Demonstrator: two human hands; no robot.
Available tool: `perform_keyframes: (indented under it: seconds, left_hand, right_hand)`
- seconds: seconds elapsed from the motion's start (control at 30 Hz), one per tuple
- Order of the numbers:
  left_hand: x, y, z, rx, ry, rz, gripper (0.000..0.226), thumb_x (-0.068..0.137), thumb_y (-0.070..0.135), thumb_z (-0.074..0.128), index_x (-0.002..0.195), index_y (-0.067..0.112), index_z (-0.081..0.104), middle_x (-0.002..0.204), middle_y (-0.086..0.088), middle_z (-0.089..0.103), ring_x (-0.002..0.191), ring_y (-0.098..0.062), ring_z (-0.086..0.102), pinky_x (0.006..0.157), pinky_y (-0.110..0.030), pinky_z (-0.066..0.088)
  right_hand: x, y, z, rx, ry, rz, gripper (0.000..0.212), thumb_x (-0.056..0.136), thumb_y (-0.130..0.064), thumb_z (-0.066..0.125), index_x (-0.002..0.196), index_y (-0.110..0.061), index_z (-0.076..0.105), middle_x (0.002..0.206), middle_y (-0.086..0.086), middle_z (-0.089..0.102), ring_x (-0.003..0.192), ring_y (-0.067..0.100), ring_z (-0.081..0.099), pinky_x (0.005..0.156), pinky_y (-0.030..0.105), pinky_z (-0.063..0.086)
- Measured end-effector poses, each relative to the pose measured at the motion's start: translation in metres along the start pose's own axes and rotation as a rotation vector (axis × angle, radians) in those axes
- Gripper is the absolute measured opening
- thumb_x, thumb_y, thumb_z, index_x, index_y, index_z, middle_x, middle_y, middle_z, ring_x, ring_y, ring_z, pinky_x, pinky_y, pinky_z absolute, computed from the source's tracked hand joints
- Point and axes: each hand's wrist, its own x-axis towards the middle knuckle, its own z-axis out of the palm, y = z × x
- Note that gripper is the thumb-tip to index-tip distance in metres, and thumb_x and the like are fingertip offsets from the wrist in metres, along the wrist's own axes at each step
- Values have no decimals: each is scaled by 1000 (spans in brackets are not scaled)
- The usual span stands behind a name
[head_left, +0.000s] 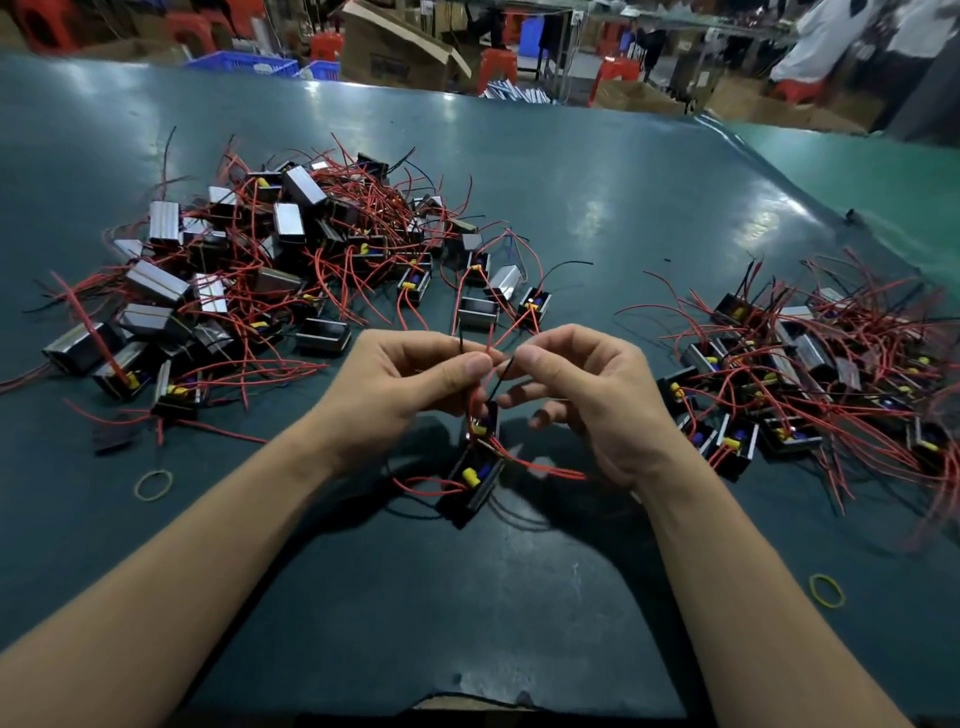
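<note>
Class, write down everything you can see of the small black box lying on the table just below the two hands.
The black box is a small open-faced housing, seemingly plastic, with a yellow part and a blue part inside. Thin red leads leave its sides. It lies slantwise on the green table, its upper end against a second box. The left hand and right hand pinch wires above it, not touching it.
</note>
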Motion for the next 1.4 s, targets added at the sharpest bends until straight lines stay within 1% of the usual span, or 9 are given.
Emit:
perform_keyframes:
  seconds: [0.17,0.33,0.43,0.53,0.77,0.93,1.07,1.17,1.4]
  left_hand:
    - [1,-1,3,35,91,6,23,82,27,62,95,13,76,67,4,65,53,-6,52,52,-14,43]
    - [2,3,-3,-256,-67,-213,24,89,23,59,97,8,76,80,-1,67,64,-10,60,60,-23,52]
    - [3,5,-9,-326,-162,-296,29,81,18,60,103,8,75,79,3,64,65,-9,61,61,-26,53]
    - [0,6,-10,-332,-200,-321,29,80,7,64,106,11,75,79,1,67,74,-13,69,62,-28,56]
    - [-2,0,9,-200,98,-216,8,69,12,70,73,13,77,70,-8,71,56,-13,67,48,-22,54]
    - [-3,-4,14,103,205,44,12,65,17,78,76,13,77,75,-6,74,70,-15,70,67,-24,58]
    - [-4,-6,18,228,229,207,17,72,8,76,85,-1,71,78,2,72,75,-12,71,73,-23,56]
    - [-5,-5,19,200,247,171,19,72,13,73,85,1,69,83,-4,71,72,-17,71,71,-31,59]
    - [-6,-3,22,157,256,115,9,74,5,77,82,6,73,73,-9,74,60,-15,68,58,-23,56]
  right_hand:
    - [-1,-2,5,4,-91,4,4,78,-21,73,81,-19,72,81,15,73,65,27,71,45,22,50]
    - [-3,-5,6,110,-110,88,3,81,-14,67,79,-17,67,75,13,70,57,23,69,41,20,46]
    - [-1,-4,5,151,-61,148,7,82,-12,61,77,-16,61,69,10,66,48,18,61,37,17,38]
    - [0,-3,6,210,-46,176,6,81,-9,62,77,-14,61,66,8,63,46,17,57,39,19,43]
    - [0,4,10,170,-20,78,4,77,-13,70,74,-16,69,75,6,69,59,19,67,57,26,56]
    - [1,10,13,135,21,-8,6,81,-8,70,77,-13,69,77,9,67,70,19,68,63,27,56]
    - [3,8,15,74,13,-9,11,84,-7,69,77,-15,68,75,5,71,71,16,68,57,21,51]
    - [3,6,14,24,17,-16,10,87,-4,66,80,-12,65,73,7,70,60,19,66,50,21,49]
    - [-1,-1,4,-225,56,-93,13,90,-3,65,79,-11,63,65,5,63,60,17,63,43,24,42]
